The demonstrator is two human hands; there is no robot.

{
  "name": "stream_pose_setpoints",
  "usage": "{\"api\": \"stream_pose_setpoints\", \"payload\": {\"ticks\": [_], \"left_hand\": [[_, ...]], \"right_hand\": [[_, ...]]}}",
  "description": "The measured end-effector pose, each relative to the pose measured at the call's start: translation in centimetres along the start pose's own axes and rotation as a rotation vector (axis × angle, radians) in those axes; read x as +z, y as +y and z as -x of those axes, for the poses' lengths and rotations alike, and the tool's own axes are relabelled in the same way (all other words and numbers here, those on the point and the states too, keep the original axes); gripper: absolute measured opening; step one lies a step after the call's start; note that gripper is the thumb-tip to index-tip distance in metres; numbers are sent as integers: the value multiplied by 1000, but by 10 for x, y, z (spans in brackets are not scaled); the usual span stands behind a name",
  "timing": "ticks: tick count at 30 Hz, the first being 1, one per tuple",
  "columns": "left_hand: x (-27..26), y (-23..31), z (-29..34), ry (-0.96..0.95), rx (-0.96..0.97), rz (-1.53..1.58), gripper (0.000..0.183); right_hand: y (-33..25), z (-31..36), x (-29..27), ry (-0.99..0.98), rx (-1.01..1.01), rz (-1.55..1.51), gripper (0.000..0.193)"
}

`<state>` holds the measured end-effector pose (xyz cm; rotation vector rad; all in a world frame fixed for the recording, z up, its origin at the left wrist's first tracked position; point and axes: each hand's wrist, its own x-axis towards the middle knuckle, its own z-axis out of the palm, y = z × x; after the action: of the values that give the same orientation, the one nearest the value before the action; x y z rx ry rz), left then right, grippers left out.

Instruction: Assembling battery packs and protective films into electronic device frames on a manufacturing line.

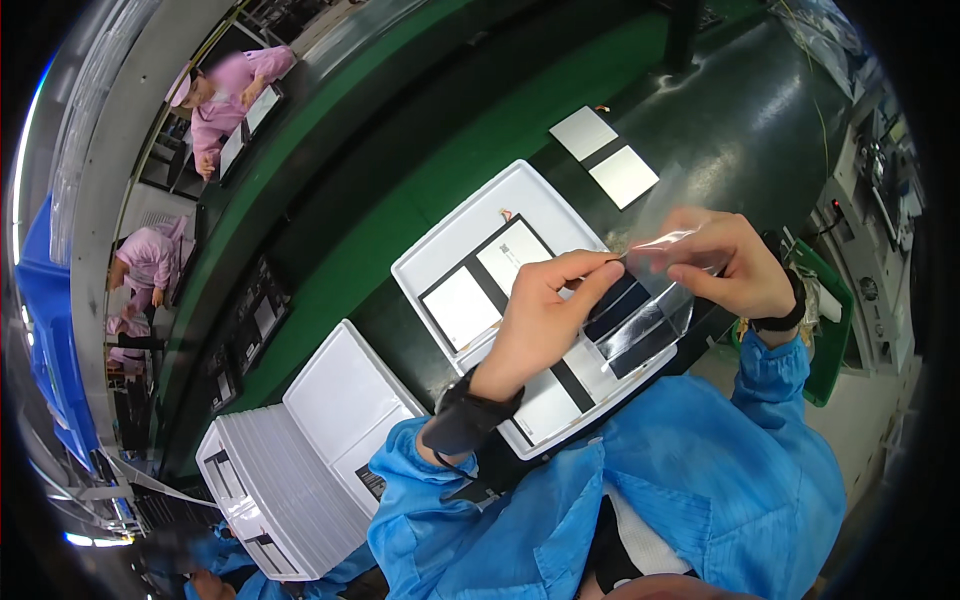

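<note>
My left hand [545, 320] is closed in a pinch on the corner of a clear plastic film [655, 325] that has dark strips showing on or through it. Opposite it, my right hand [738, 265] has its thumb and fingers bent around another part of the same film, which is crumpled and shiny there. Both hands are above a white tray [408, 272] on the bench. In this tray lie flat white battery packs [462, 308] with black bands and a small wire lead. The left hand and the film hide part of them.
A similar flat pack [622, 175] lies on the dark green bench [735, 130] beyond the tray. At left stand stacked white trays [290, 480], one leaning open. A green bin [828, 365] and equipment [868, 290] are at right. Co-workers in pink [225, 95] sit across the line.
</note>
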<state>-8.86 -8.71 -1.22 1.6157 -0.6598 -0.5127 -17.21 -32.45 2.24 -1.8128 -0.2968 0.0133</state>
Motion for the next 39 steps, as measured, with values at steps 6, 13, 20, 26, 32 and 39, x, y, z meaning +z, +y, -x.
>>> {"api": "stream_pose_setpoints", "payload": {"ticks": [6, 13, 20, 26, 32, 39], "left_hand": [[-36, -9, -10, 251, 154, 243, 31], [-79, -12, 2, 210, 643, -396, 132], [-83, -21, 0, 242, 713, -450, 140], [-86, -28, 4, 200, 718, -564, 137], [-99, -24, 14, 172, 653, -647, 124], [-106, -52, 24, 301, 391, -881, 41]], "right_hand": [[16, 21, -26, 196, 165, -93, 46], [128, 73, -112, 618, 196, -64, 73], [182, 55, -104, 865, 222, 1344, 77], [52, -44, 30, 184, 56, -51, 39], [31, -97, 64, -211, 190, -380, 46], [70, -117, 85, 96, 152, -205, 41]]}}
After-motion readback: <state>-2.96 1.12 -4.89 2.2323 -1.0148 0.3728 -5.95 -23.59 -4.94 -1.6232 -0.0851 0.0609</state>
